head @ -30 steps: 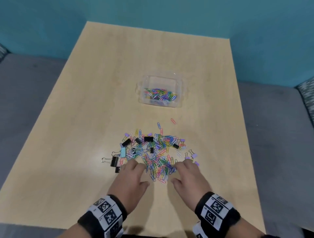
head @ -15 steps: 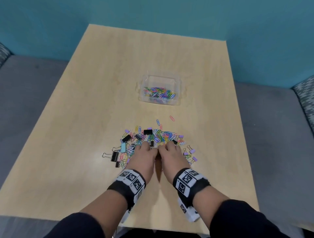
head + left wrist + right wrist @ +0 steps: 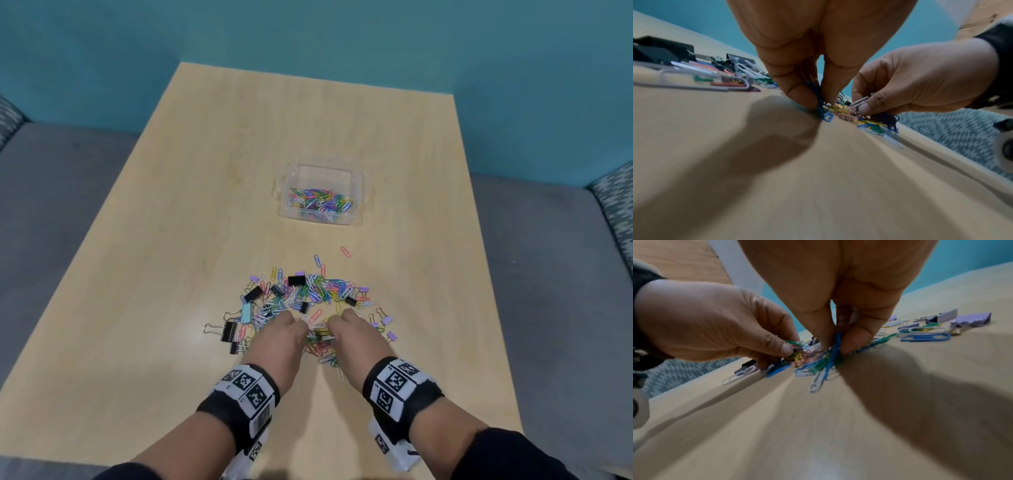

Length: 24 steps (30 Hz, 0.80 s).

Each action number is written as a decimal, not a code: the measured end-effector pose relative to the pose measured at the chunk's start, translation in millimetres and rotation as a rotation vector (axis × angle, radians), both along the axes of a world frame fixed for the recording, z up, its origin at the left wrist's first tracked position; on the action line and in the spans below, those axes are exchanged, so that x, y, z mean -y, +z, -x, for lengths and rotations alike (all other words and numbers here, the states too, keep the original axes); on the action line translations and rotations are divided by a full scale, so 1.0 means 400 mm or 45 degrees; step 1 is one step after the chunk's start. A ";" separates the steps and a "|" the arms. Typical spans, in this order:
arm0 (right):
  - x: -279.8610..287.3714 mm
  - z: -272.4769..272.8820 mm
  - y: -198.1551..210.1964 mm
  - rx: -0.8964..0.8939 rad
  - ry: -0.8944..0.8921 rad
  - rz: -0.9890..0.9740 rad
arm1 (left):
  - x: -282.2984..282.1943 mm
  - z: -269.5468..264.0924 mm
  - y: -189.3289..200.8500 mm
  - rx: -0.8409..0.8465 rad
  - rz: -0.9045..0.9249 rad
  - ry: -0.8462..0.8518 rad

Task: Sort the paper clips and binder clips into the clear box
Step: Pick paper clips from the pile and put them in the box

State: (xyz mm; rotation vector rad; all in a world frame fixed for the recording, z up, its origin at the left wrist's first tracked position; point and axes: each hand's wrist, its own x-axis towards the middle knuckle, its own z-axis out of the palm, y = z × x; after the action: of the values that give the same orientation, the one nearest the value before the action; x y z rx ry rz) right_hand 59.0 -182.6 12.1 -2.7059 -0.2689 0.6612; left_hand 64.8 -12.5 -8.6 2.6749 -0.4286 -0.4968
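Observation:
A heap of coloured paper clips [image 3: 318, 294] mixed with black, purple and light-blue binder clips lies on the near middle of the wooden table [image 3: 171, 240]. The clear box [image 3: 356, 192], holding several paper clips, stands beyond the heap. My left hand [image 3: 291, 329] pinches a bunch of paper clips [image 3: 820, 104] at the heap's near edge, fingertips on the table. Beside it, my right hand [image 3: 342, 325] pinches another bunch of paper clips [image 3: 835, 345]. The two hands nearly touch.
Large black binder clips [image 3: 227, 330] lie at the heap's left side, small purple binder clips [image 3: 387, 320] at its right. A stray pink clip [image 3: 346, 251] lies between heap and box. Grey cushions flank the table; a teal wall stands behind.
Both hands went from flat at the heap's near edge into the heap, came together, and now their fingers have closed round bunches of paper clips with the hands slightly apart.

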 end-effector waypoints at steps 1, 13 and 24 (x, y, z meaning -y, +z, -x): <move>0.003 -0.001 0.002 -0.010 -0.017 -0.017 | 0.000 0.000 0.007 -0.002 0.019 0.022; 0.071 -0.106 0.074 -0.394 -0.447 -0.597 | -0.035 -0.115 0.131 -0.495 0.537 0.351; 0.073 -0.580 0.147 0.086 -0.567 -0.487 | 0.056 -0.583 0.201 0.021 0.311 0.378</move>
State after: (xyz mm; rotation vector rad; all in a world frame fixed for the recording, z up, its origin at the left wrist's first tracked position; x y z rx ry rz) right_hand 291.0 -211.9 71.0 -2.3065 0.1747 0.3446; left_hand 298.0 -35.0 71.9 2.4492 -0.0850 -0.3115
